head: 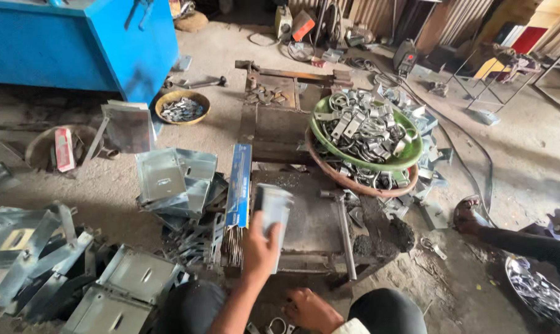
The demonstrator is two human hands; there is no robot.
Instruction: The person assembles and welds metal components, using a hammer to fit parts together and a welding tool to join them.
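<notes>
Over the low metal counter (311,216), left hand (259,247) grips a folded metal bracket (272,210); right hand (311,309) rests half-closed, empty, beside ring clamps (277,325).

Two bowls are seen: one green clamp bowl (410,162), one small yellow bowl (162,102). One hammer (345,232) is counted.

- A green basin (410,158) heaped with metal clamps sits up and to the right of the raised hand, stacked on a brown basin (379,188).
- A blue cabinet (94,43) stands far up-left of that hand.
- A small round bowl (182,109) of metal bits lies just below the cabinet.
- Folded sheet-metal boxes (169,179) pile up left of the hand.
- A long blue packet (239,185) lies just left of it.
- A hammer (345,232) rests to its right on the worktop (311,216).
</notes>
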